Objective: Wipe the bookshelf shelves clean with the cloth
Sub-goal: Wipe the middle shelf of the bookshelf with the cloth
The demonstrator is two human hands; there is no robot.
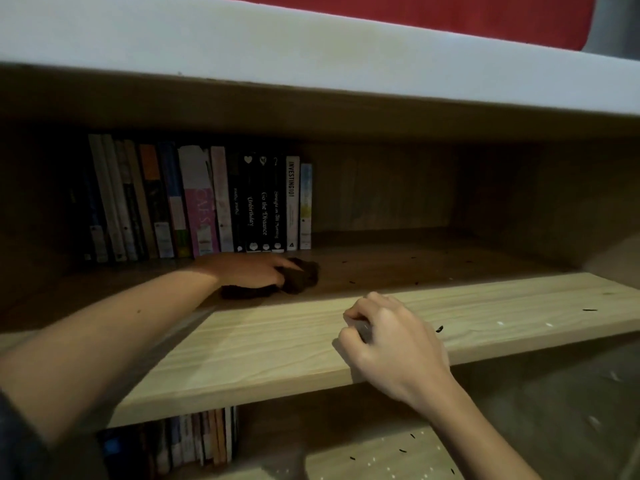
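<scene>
While the left hand (251,271) reaches deep, gripping the cloth (303,277) on the shelf (277,341), the right hand (391,344) rests curled on its edge, its hold unclear. One cloth, two rows of books (201,202).

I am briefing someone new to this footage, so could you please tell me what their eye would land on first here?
The left hand grips a dark brown cloth deep on the shelf, just in front of a row of upright books. Nearer the camera, the right hand rests with curled fingers on the shelf's pale front edge. Small dark specks lie scattered on the wood to the right.
</scene>
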